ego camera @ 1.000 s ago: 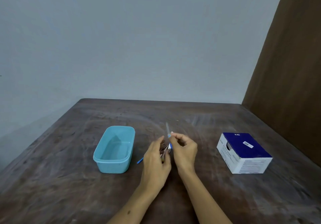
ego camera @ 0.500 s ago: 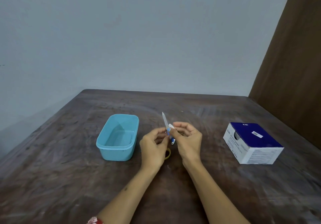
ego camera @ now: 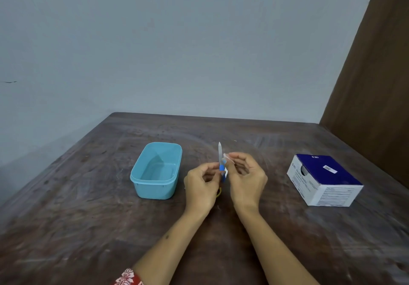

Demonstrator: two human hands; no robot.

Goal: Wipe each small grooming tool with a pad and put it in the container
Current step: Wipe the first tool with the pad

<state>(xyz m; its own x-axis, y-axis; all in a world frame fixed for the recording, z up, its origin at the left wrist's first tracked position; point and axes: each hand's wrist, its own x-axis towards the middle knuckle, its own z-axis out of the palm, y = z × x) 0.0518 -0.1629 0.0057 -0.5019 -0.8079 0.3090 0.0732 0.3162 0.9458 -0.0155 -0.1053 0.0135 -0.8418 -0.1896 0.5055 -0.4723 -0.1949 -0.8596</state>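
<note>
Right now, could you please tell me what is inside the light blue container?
Nothing shows inside the light blue container: its bare floor and far walls are visible. The near wall hides a strip of the floor just behind it, so something small there could go unseen.

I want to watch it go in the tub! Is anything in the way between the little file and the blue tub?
Nothing visible is. The left hand holds the nail file upright while the right hand pinches a white pad against it. The turquoise container sits open just left of the hands, with only bare table between.
</note>
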